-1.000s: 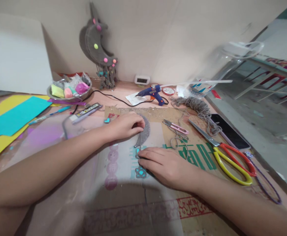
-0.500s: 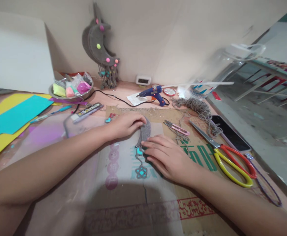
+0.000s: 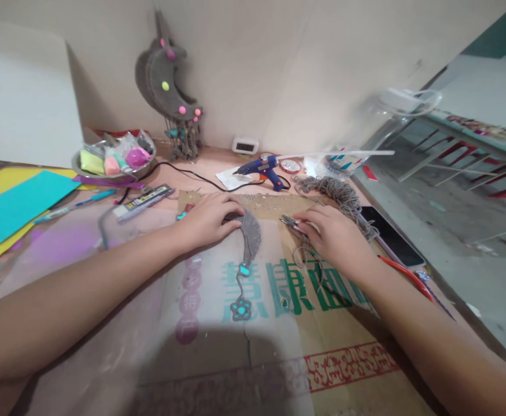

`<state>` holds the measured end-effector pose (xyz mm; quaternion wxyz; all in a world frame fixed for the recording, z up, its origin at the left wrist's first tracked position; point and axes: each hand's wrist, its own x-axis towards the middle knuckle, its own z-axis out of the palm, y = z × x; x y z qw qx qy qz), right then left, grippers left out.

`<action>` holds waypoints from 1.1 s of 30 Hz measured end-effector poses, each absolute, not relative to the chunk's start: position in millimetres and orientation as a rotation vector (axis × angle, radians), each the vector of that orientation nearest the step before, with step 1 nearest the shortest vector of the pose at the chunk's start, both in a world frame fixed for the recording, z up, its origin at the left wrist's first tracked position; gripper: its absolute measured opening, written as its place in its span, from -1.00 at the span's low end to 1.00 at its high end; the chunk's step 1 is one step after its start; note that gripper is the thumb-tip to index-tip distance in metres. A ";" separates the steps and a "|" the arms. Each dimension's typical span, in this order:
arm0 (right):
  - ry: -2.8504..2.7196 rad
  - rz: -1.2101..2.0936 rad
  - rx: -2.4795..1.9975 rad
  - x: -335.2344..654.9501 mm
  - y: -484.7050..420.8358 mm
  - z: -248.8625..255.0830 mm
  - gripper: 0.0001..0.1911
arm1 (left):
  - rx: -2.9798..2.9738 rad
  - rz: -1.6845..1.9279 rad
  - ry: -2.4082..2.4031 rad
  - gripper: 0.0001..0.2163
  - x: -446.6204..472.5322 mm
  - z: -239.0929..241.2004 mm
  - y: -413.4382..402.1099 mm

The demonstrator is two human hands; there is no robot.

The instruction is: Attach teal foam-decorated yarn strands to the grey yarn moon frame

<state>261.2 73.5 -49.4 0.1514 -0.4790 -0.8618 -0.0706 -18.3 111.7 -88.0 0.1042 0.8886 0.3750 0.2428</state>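
A grey felt crescent moon [image 3: 253, 236] lies on the cardboard, and my left hand [image 3: 211, 222] pinches its upper end between thumb and fingers. From its lower tip hangs a grey cord with a small turquoise heart [image 3: 244, 270] and a flower with turquoise petals [image 3: 241, 309]. A loose thread trails below the flower. To the right, my right hand [image 3: 335, 234] has its fingers closed around small pink thread snips [image 3: 291, 222], blades pointing left. Part of the snips is hidden by the fingers. Grey yarn strands lie beneath that hand.
Behind are a blue glue gun [image 3: 263, 169], a bowl of coloured clay [image 3: 118, 164] and a hanging grey moon ornament [image 3: 159, 81]. At right sit a grey yarn bundle [image 3: 335, 193], a phone [image 3: 394, 237] and scissors [image 3: 409, 277], mostly covered by my forearm. Turquoise sheet [image 3: 22, 205] lies left.
My right hand has left the crescent's lower tip, moved right and up, and taken hold of the thread snips. My left hand stays on the crescent. The view has shifted slightly.
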 end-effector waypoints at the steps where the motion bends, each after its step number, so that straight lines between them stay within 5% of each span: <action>1: -2.487 -0.209 -1.429 267.2 78.7 -51.3 -0.79 | 2.621 0.715 1.105 -0.79 -18.3 -88.0 111.6; 15: -2.350 0.078 -1.738 282.1 88.2 -42.0 -0.86 | 2.605 0.747 1.067 -0.80 -18.8 -93.5 114.8; 30: -2.223 -0.250 -1.426 264.4 58.3 -11.0 -0.73 | 2.570 0.738 1.079 -0.84 -18.8 -95.4 117.3; 33: -2.123 -0.100 -1.353 250.2 47.7 -7.9 -0.77 | 2.570 0.734 1.076 -0.83 -18.7 -95.2 117.4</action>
